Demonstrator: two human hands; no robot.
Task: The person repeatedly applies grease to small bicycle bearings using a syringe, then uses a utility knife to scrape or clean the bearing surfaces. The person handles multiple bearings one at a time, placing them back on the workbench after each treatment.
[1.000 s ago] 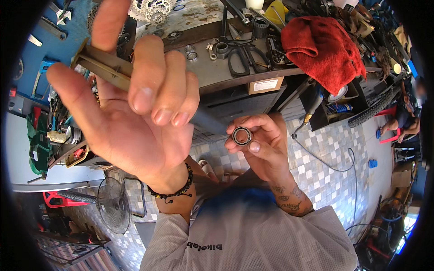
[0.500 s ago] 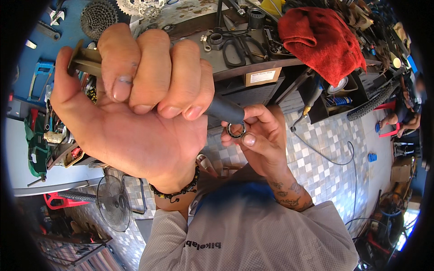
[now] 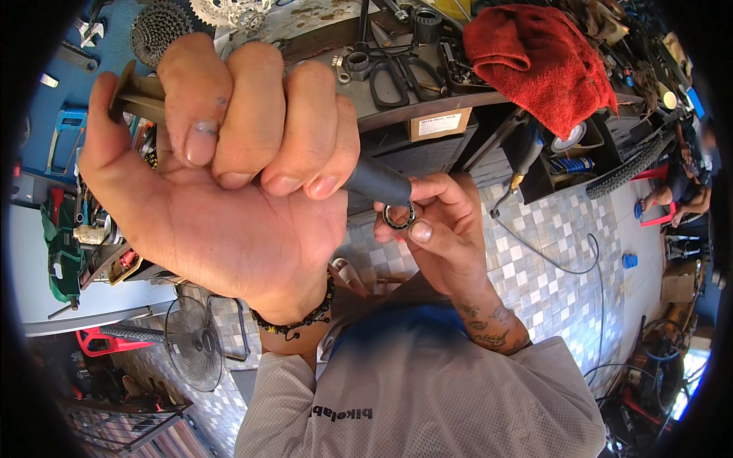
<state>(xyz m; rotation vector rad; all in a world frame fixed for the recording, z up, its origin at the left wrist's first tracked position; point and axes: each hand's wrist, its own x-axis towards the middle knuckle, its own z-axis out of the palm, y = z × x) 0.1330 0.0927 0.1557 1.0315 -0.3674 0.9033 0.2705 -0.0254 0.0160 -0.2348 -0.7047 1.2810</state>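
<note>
Closest to us, the left hand (image 3: 229, 221) is palm up, its four fingers curled firmly around a dark tube (image 3: 378, 180) that sticks out past the little finger; at the other end of the fist, a brownish flanged piece (image 3: 126, 91) shows beside the raised thumb. Just to the right, we see the right hand (image 3: 447, 237) pinching a small ring bearing (image 3: 398, 227) between thumb and fingers, right by the tube's end; we cannot tell whether the two touch. A dark beaded bracelet (image 3: 305, 317) circles the left wrist, and below the hands is a grey shirt (image 3: 458, 397). Beyond, we find a cluttered workbench (image 3: 473, 101) bearing black-handled scissors (image 3: 389, 84) and a crumpled red cloth (image 3: 534, 69). A fan (image 3: 193, 343) stands at lower left on the checkered tile floor (image 3: 550, 252). Farthest off, at the right edge, a person (image 3: 687, 183) sits on a red seat (image 3: 658, 218).
</note>
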